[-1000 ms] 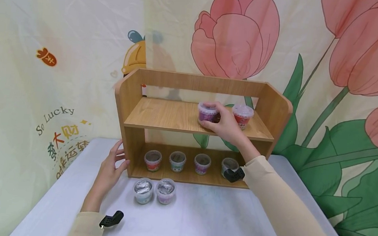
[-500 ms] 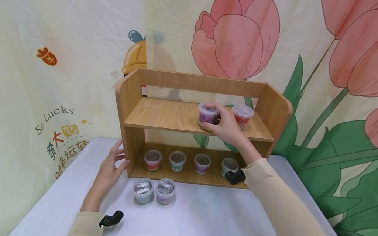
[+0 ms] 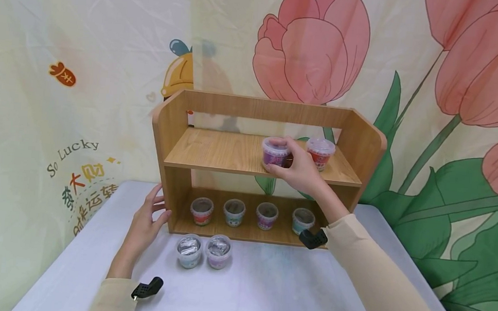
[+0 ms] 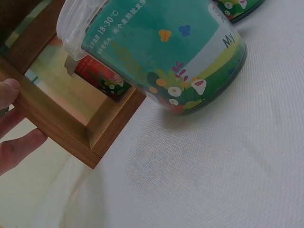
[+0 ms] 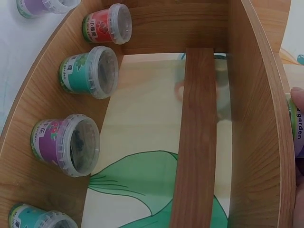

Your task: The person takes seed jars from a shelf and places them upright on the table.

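Observation:
On the upper deck of a wooden two-tier shelf (image 3: 214,150), my right hand (image 3: 302,167) holds a small purple plastic cup (image 3: 274,155). Its fingers lie over the clear lid and the thumb is low on the front. The right wrist view shows only part of this purple cup (image 5: 297,126) and the fingertips at the right edge. A red cup (image 3: 319,157) stands just right of it. My left hand (image 3: 144,223) touches the shelf's left side panel near the bottom, thumb at the front edge (image 4: 8,90), fingers spread along the outer side.
Along the lower deck stand a red cup (image 3: 201,214), a teal cup (image 3: 233,215), a purple cup (image 3: 266,219) and another teal cup (image 3: 302,223). Two foil-topped cups, one teal (image 3: 188,253) and one purple (image 3: 218,254), sit on the white tablecloth (image 3: 264,293) before the shelf.
My right hand and the purple cup have shifted very slightly to the right. The left hand stays in place.

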`<state>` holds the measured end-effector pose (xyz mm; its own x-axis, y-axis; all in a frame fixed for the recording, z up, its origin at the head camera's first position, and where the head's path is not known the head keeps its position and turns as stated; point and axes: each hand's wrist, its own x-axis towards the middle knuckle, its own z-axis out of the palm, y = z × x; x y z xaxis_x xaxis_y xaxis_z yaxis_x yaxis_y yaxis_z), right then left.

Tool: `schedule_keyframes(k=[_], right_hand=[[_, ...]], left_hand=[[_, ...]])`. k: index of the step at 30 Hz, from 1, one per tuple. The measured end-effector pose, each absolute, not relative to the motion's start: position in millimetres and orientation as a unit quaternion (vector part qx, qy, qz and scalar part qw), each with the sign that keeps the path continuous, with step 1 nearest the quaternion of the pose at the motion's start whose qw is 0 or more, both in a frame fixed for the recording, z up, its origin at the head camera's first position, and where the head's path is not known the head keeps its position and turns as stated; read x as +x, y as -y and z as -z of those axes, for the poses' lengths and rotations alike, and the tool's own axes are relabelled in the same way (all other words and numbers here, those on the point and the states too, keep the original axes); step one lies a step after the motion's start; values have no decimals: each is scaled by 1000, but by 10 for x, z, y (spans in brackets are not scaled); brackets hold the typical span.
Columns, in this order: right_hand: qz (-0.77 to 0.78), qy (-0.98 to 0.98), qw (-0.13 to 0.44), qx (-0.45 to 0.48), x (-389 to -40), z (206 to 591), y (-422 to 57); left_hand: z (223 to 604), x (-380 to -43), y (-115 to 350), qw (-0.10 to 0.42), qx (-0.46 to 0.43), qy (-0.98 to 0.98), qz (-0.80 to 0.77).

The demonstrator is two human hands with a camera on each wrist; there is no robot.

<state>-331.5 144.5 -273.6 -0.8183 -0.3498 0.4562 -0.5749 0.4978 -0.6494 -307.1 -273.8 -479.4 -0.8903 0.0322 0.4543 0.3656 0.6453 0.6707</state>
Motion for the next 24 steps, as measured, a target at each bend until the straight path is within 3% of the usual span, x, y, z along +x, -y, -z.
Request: schedule_keyframes(k=[24], right_hand=[[-422,851,135,280,-3119,2764,-1471]], left_hand=[[4798,-3067,2731,209,-118,883,404]])
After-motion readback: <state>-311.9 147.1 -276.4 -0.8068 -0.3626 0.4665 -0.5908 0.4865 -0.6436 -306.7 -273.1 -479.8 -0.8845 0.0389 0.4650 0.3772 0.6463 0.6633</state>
